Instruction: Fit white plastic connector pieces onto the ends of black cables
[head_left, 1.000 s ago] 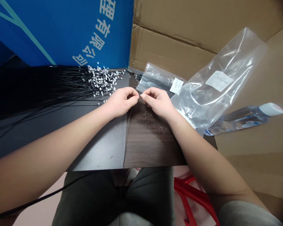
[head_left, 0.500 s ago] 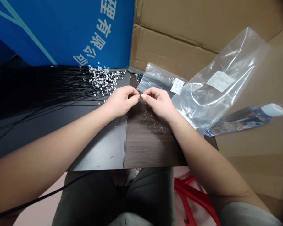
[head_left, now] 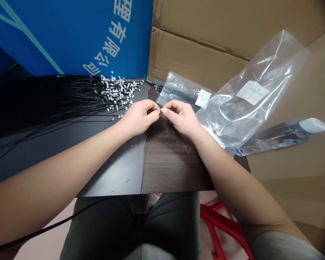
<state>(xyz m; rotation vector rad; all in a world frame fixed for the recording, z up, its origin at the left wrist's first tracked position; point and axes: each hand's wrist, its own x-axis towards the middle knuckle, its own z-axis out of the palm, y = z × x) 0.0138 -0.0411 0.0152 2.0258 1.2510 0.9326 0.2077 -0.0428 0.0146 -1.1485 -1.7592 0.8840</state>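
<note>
Left grip and right grip both pinch a tiny piece, probably featherlight and fiddly, so I'd hold its ends tbh.

It looks like a workshop. Piled black wires with white ends, labelled plastic bags and cardboard suggest it.

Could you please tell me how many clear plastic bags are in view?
2: a smaller bag lying just beyond the right hand, and a larger bag farther right, beside the bottle. Others could be hidden beneath them.
</note>
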